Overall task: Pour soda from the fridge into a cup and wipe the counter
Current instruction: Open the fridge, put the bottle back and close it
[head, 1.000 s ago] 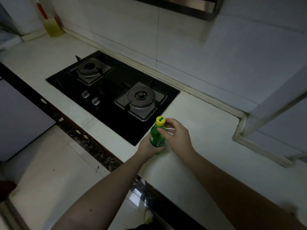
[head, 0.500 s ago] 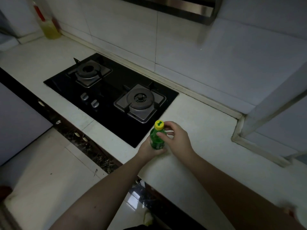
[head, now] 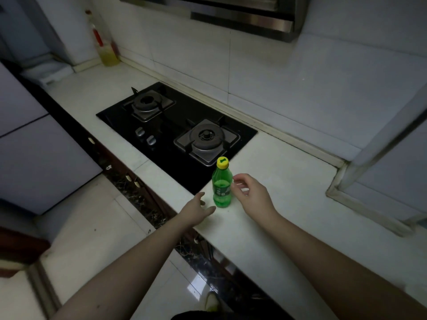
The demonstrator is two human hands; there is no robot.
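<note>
The green soda bottle stands upright, capped, on the counter. Both hands are open and empty: left hand at its seven o'clock, right hand at three.

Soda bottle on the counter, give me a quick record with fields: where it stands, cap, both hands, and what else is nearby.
bottle: green soda bottle, upright on the white counter, beside the black gas hob
cap: yellow cap, on
left hand: left hand, open, off the bottle
right hand: right hand, fingers curled loosely, apparently not gripping
cup: none visible
far corner: oil bottle
</note>
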